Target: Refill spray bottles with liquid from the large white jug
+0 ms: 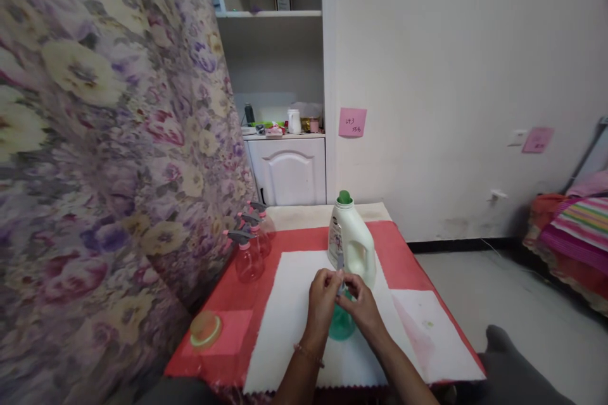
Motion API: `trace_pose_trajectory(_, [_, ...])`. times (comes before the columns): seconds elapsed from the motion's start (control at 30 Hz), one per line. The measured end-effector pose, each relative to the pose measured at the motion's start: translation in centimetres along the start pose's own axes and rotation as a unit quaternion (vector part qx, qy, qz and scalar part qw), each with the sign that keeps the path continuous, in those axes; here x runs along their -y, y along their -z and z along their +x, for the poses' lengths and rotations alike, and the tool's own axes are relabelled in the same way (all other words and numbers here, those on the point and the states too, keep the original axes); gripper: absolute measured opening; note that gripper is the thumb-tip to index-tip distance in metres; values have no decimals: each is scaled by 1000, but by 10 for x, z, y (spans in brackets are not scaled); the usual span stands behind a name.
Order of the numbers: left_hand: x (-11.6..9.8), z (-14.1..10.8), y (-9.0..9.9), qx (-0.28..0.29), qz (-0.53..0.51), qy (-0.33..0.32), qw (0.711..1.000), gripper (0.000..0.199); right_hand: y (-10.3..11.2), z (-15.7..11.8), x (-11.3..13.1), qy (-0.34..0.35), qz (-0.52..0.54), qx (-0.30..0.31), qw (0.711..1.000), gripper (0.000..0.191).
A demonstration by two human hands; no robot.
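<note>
Both hands meet at the top of a small green bottle (pixel 341 324) standing on a white sheet. My left hand (pixel 324 296) is closed, its fingertips pinching the grey spray head (pixel 341 261). From the other side, my right hand (pixel 360 297) has its fingers curled around the same top, covering most of it. Just behind the hands stands a large pale jug (pixel 351 237) with a handle and a green piece in its mouth.
Several clear pink spray bottles (pixel 249 264) with grey heads stand at the table's left edge. A yellowish round lid (pixel 205 329) lies at the front left. The white sheet (pixel 285 316) covers part of the red tablecloth (pixel 299 237); a stained paper (pixel 437 329) lies right.
</note>
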State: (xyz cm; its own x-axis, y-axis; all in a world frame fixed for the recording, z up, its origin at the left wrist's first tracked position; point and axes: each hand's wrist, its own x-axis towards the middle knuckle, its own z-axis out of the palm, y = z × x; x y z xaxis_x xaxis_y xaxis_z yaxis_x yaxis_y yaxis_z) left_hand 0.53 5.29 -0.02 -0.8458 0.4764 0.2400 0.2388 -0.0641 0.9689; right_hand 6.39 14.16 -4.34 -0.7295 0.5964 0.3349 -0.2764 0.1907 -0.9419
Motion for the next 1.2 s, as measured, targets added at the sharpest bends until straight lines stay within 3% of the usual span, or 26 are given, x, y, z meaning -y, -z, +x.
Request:
trace_pose_trajectory(0.1, [0,-1,-1,1,-4,-1,1000,36,2,-2,3,10,-1,13,1000,26])
trace_pose_trajectory(0.23, [-1,-2,-1,-5,1,-2,1000,34,0,-1,5,2,-25,-26,999,16])
trace_pose_trajectory(0.43, [1,-3,-2,-12,9,-6,1000,32,1,-4,8,21,-14,-4,1000,29])
trace_pose_trajectory(0.6, [3,-5,-4,-36,27,-18,999,31,1,-3,7,14,-26,-23,999,17])
trace_pose_trajectory(0.8, [3,-6,-4,-48,44,-24,998,31,2,-3,2,22,-19,1,1000,33])
trace_pose_trajectory(0.97, [3,-6,-4,-52,51,-30,997,31,1,-2,1,13,-25,-12,1000,19])
trace_pose_trajectory(1.2, [5,-5,-5,-54,57,-29,997,31,3,-3,1,30,-7,22,999,34])
